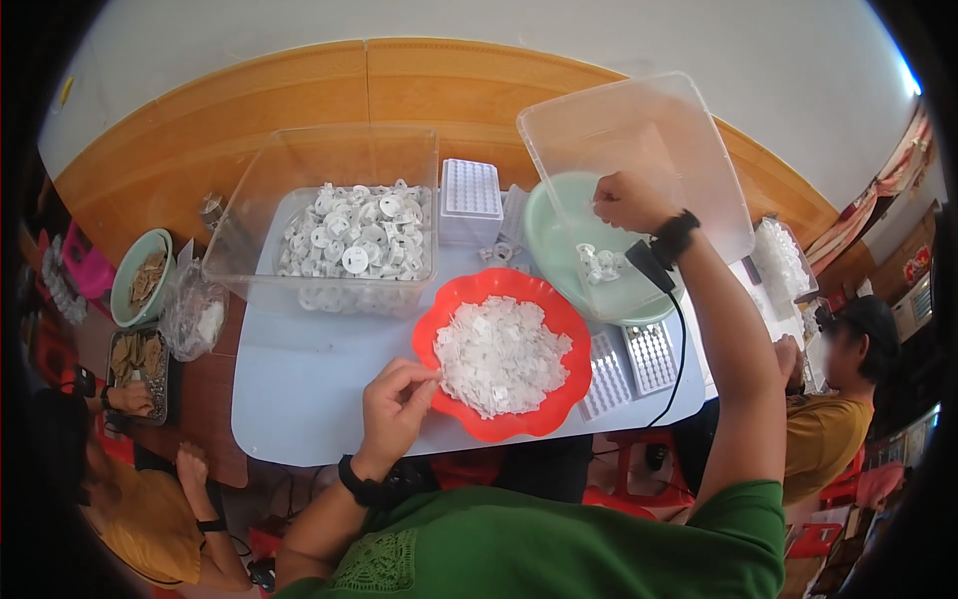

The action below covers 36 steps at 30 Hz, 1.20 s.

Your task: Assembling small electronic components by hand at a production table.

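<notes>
Picking stage, by the look: left hand (397, 399) pinches a small white square at the rim of the red bowl (499, 427), right hand (627, 200) closed around a white part inside the tilted clear tub (639, 150); mating the two pieces probably needs careful alignment.

I see big clear bin (329, 170) of white round plastic parts toward far left of pale blue table (299, 379). White gridded tray (470, 200) stands just right of it, near far edge. Two more gridded trays (631, 361) lie at right edge. Off left edge, green bowl (135, 270) with brown pieces, clear bag (192, 314) beside it.
</notes>
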{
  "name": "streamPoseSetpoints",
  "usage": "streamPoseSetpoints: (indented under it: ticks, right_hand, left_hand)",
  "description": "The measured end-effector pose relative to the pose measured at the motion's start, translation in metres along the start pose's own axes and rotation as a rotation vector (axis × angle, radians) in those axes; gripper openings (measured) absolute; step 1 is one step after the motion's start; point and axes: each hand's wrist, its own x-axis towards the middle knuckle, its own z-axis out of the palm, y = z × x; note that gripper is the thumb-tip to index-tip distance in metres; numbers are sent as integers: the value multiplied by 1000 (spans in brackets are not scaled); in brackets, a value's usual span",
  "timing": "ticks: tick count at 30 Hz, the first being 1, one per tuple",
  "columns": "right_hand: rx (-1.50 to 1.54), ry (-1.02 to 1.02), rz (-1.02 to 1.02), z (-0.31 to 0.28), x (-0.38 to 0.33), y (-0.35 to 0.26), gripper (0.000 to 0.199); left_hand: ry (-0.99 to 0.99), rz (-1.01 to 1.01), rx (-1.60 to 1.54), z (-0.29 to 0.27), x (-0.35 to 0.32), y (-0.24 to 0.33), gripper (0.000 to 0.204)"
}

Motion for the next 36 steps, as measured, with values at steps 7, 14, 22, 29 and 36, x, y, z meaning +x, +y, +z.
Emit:
streamPoseSetpoints:
  ticks: [7,14,22,29,36]
  right_hand:
    - [1295,-315,-246,47,-125,-81,23]
    - [1913,-497,-348,161,-169,-117,34]
    - [1888,-426,-213,186,-184,-120,30]
    - [1709,-33,-97,178,-204,-118,11]
    - [1179,140,-153,164,-202,-109,5]
  left_hand:
    - [-112,61,-2,7,-1,33,30]
    - [-244,218,91,33,-8,81,38]
    - [-256,250,146,30,-20,63,35]
    - [-200,210,135,43,-24,46,34]
    - [-295,-176,-344,55,-24,40,30]
